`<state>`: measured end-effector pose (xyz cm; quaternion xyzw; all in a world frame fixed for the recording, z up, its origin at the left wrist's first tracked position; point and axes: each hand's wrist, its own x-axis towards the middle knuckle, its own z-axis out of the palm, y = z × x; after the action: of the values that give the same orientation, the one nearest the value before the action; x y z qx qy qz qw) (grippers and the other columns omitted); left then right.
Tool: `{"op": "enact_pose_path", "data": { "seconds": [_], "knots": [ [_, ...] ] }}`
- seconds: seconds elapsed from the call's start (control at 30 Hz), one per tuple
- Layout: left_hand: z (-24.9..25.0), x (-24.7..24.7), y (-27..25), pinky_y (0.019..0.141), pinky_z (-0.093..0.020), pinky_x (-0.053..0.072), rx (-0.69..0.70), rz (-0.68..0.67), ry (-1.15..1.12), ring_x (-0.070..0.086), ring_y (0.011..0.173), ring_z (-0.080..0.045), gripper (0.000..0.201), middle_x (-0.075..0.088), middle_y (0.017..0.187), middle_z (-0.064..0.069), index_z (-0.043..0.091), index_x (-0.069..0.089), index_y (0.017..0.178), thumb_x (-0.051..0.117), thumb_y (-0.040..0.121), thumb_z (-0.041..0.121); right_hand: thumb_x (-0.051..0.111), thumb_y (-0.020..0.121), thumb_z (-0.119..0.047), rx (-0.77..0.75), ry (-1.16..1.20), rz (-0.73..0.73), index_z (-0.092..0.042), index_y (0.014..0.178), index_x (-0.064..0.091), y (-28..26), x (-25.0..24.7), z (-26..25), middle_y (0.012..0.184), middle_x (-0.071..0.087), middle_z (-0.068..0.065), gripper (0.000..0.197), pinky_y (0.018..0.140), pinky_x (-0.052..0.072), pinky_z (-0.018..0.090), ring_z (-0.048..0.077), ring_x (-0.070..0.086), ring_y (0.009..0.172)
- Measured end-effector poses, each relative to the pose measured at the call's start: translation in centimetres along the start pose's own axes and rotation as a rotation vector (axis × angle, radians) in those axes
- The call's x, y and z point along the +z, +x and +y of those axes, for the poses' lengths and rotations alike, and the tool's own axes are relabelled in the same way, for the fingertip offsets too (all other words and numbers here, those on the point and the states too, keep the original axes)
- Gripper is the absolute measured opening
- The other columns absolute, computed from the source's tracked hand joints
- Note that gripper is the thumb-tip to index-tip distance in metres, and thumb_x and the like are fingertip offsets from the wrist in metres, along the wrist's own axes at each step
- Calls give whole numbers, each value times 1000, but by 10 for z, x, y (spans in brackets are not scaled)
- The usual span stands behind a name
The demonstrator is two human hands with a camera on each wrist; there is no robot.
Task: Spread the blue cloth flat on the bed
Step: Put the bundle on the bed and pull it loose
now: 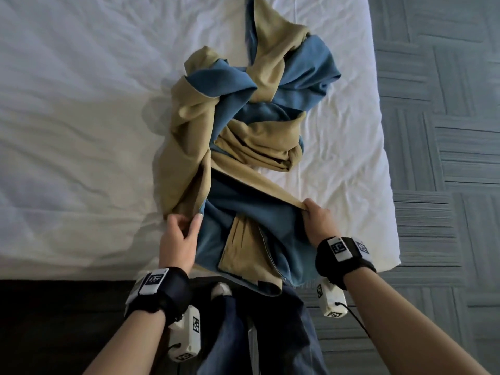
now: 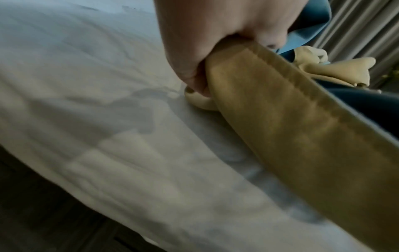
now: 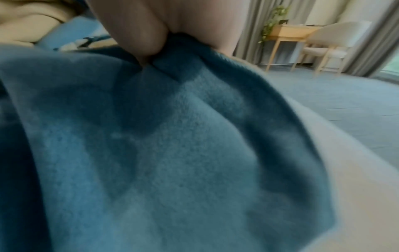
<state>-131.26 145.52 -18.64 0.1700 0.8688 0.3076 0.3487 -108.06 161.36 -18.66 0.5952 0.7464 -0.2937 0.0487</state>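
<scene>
Open sheet (image 1: 81,117) beside bunched cloth (image 1: 305,77)

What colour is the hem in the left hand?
Tan; the hem shows best in the left wrist view.

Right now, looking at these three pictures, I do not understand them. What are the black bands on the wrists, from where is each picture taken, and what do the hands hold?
No machine here: a person wears cameras. The wide picture comes from the head, looking down. The other two come from cameras strapped by the black wrist bands, looking along each hand. On the white bed sheet lies a twisted cloth, blue fleece on one side, tan on the other. The left hand grips its tan hem; the right hand pinches another edge.
</scene>
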Motion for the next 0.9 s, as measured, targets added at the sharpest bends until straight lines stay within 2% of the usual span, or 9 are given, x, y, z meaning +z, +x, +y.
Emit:
{"op": "enact_pose_path", "data": {
  "seconds": [0.1,0.17,0.33,0.47,0.57,0.67,0.73,0.8,0.9],
  "knots": [
    [-9,-19,3,73,-36,47,44,-62,246,62,88,-32,45,66,92,-10,12,55,103,72,74,42,38,93,-13,128,-69,39,-9,92,49,-13,-18,42,82,62,28,12,59,34,32,40,59,72],
    [-22,-37,7,71,-40,46,64,-16,387,63,86,-42,29,68,91,-22,7,61,98,68,79,28,38,92,-15,256,-160,5,-12,91,48,-31,-32,77,85,62,29,11,61,35,32,40,59,76],
    [-44,-64,13,77,-48,46,-58,12,495,61,94,-47,24,64,99,-31,2,61,100,65,81,14,41,88,-9,488,-329,-216,-15,111,50,-72,-33,124,115,58,22,26,84,49,42,37,56,107],
    [-27,-39,8,88,-46,48,38,-93,317,60,102,-37,41,65,110,-17,11,57,109,73,72,9,59,82,-22,236,-270,-168,-21,140,29,-60,-11,83,138,40,10,66,99,37,43,32,39,125],
    [-11,-19,2,91,-47,49,174,-127,262,60,103,-32,46,65,110,-11,14,55,109,77,69,14,62,79,-26,-17,-184,-163,-22,140,27,-42,8,30,140,40,7,71,102,35,41,29,40,126],
    [2,-6,0,87,-43,51,245,-154,214,62,96,-26,36,66,105,-4,21,56,106,73,75,19,63,79,-29,-88,-115,-165,-19,141,24,-27,29,-16,140,42,8,75,106,34,43,30,40,129],
    [6,-3,2,80,-40,51,275,-155,234,63,91,-29,22,68,100,-6,20,59,103,65,82,18,63,81,-28,-92,-131,-150,-16,139,28,-20,38,-34,136,47,8,69,103,37,43,30,45,125],
    [7,-6,3,73,-36,47,275,-140,248,62,88,-35,14,67,95,-12,16,61,101,57,88,18,58,86,-25,-87,-205,-112,-13,122,45,-15,42,-43,121,57,10,40,92,44,41,32,54,113],
    [6,-17,9,76,-39,44,266,-46,238,60,94,-42,23,66,101,-24,9,61,111,48,94,19,46,92,-19,22,10,4,-13,102,54,-10,30,-38,92,65,15,14,69,47,37,35,62,86]
  ]
}}
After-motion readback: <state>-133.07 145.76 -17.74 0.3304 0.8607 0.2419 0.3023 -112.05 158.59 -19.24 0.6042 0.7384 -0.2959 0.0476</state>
